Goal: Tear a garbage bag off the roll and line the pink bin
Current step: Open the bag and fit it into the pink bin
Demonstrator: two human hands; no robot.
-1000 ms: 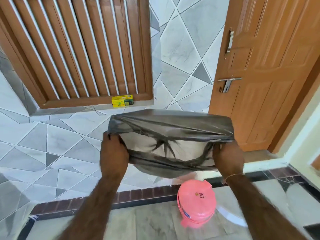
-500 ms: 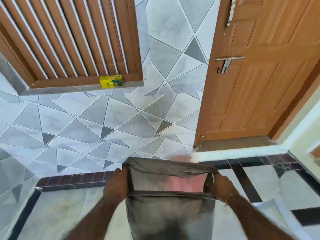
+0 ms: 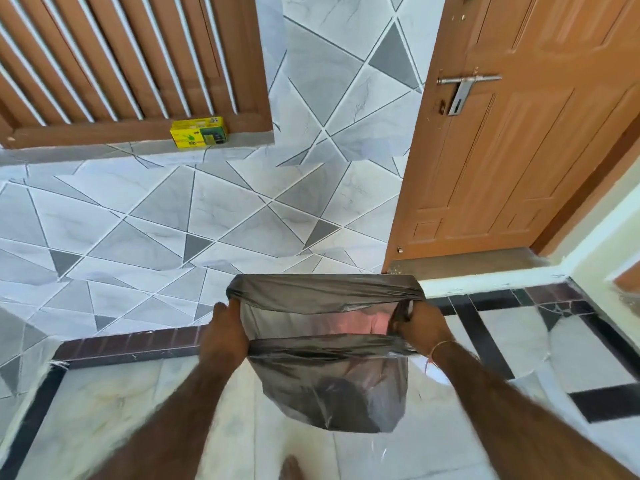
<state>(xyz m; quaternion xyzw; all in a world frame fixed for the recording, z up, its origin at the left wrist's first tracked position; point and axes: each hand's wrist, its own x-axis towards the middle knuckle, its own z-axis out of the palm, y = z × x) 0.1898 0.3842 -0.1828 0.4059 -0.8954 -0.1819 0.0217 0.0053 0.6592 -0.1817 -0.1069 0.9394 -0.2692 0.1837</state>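
A thin dark grey garbage bag [image 3: 329,393] hangs open-mouthed in front of me, low over the floor. My left hand [image 3: 225,336] grips the left side of its rim and my right hand [image 3: 420,329] grips the right side, stretching the mouth wide. The pink bin [image 3: 375,323] shows only as a pink glow through the plastic inside the mouth; the bag covers the rest of it. A yellow box [image 3: 199,132], which may hold the bag roll, sits on the ledge under the slatted wooden panel.
A brown wooden door [image 3: 519,150] with a metal handle stands at right above a raised step. The tiled wall rises ahead of me. A bare foot [image 3: 292,467] shows at the bottom edge. A dark border strip crosses the marble floor.
The bag, held high against the wall a second ago with the bin visible below, has come down over the bin. My view has tilted downward.
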